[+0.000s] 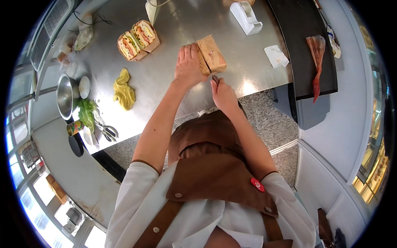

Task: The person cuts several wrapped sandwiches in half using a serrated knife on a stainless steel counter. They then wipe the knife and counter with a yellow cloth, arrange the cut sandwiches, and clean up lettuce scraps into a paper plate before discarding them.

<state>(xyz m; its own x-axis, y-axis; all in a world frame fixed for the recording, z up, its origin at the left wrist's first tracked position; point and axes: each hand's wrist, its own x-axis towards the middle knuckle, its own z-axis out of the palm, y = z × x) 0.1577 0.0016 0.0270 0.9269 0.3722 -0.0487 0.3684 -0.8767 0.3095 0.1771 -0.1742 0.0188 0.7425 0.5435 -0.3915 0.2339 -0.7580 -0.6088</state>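
Observation:
In front of me lies a sandwich wrapped in printed brown paper (213,55), split by a dark lengthwise cut. My right hand (225,94) grips the brown handle of a knife (215,79), whose blade sits in that cut. With its fingers together, my left hand (188,66) presses on the left part of the wrapped sandwich and hides much of it. Farther left stand two halves of a cut sandwich (137,40) in brown paper, their layered fillings facing up.
A yellow cloth (124,90), steel bowl (65,96), lettuce (86,114), scissors (108,132) and an open can (74,128) are on the left of the steel table (167,80). A white tape dispenser (246,18) and paper scrap (276,56) lie right, beside a black tray (299,46) bearing a reddish plastic bag (317,62).

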